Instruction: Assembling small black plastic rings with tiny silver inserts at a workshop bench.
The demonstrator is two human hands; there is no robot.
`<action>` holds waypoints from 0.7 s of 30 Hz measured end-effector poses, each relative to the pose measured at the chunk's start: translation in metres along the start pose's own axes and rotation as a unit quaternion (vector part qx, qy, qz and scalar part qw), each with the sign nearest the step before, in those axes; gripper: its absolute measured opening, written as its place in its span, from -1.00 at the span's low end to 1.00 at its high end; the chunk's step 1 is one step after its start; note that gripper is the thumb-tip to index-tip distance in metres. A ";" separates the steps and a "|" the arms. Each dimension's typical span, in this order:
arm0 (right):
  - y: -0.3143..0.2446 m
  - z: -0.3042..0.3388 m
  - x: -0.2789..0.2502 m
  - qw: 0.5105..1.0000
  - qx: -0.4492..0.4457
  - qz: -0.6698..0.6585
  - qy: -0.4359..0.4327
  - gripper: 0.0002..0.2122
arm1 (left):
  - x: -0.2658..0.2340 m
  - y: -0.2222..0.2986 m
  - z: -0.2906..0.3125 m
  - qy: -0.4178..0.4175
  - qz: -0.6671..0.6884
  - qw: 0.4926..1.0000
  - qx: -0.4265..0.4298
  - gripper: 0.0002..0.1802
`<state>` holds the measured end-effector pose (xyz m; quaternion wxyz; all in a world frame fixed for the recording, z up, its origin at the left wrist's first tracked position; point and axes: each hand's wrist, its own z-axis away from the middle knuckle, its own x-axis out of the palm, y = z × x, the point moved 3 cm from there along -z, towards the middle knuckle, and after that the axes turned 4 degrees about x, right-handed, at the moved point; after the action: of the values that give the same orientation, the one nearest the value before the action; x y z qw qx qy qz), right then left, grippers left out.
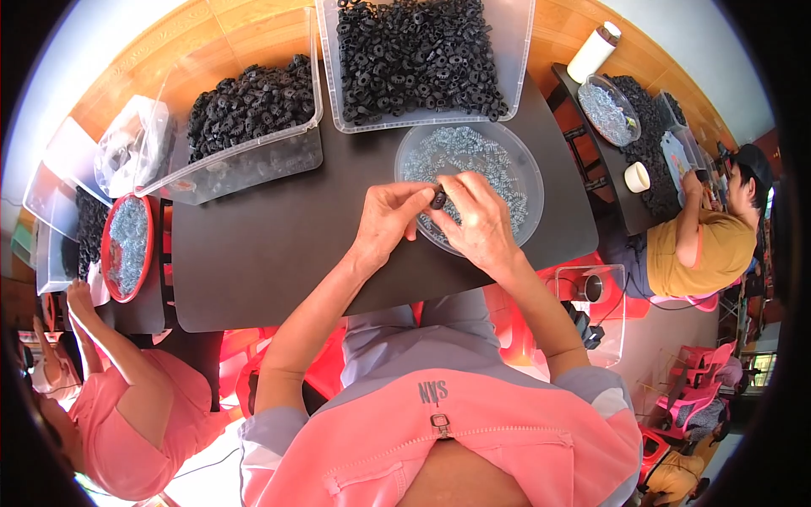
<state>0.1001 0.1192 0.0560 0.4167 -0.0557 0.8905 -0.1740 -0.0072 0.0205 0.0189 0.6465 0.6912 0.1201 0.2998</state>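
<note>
Both my hands meet over the near left part of a round clear bowl (534, 198) that holds many small metal springs (507, 182). A small black plastic part (438, 199) sits between my fingertips. My left hand (389, 215) pinches it from the left with thumb and forefinger. From the right, my right hand (475, 218) closes its fingers against the same part, which they partly cover. Whether a spring is in my right fingers cannot be made out. Beyond the bowl stands a clear bin (517, 84) full of loose black plastic parts.
Left of that bin, another clear bin (279, 156) holds darker black parts. A dark table (253, 262) lies under everything. A co-worker in yellow (705, 249) sits at the right table, one in pink (152, 414) at the left. A red-rimmed bowl of springs (152, 245) stands left.
</note>
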 end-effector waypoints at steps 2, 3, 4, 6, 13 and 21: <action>0.004 -0.001 -0.002 1.000 0.006 0.015 -0.004 -0.62 | 0.000 0.003 0.001 0.005 0.009 1.000 -0.015 -0.78; 0.004 -0.001 -0.002 1.000 0.005 0.015 -0.005 -0.62 | 0.000 0.002 0.000 -0.005 -0.009 1.000 -0.030 -0.78; 0.004 0.000 -0.002 1.000 0.004 0.024 -0.010 -0.62 | 0.000 0.002 0.000 -0.017 -0.026 0.999 -0.044 -0.77; 0.003 0.000 -0.003 0.999 0.003 0.033 -0.016 -0.63 | 0.001 -0.003 -0.001 -0.020 -0.029 0.999 -0.022 -0.78; 0.000 0.003 -0.001 0.998 -0.022 0.059 -0.002 -0.69 | 0.000 -0.008 -0.002 -0.017 -0.044 0.999 0.000 -0.84; 0.000 0.009 0.001 0.997 -0.022 0.071 0.010 -0.73 | 0.000 -0.008 -0.001 -0.015 -0.049 0.999 -0.009 -0.82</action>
<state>0.1064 0.1161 0.0497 0.4180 0.0003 0.8998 -0.1247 -0.0064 0.0224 0.0109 0.6687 0.6827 0.1415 0.2583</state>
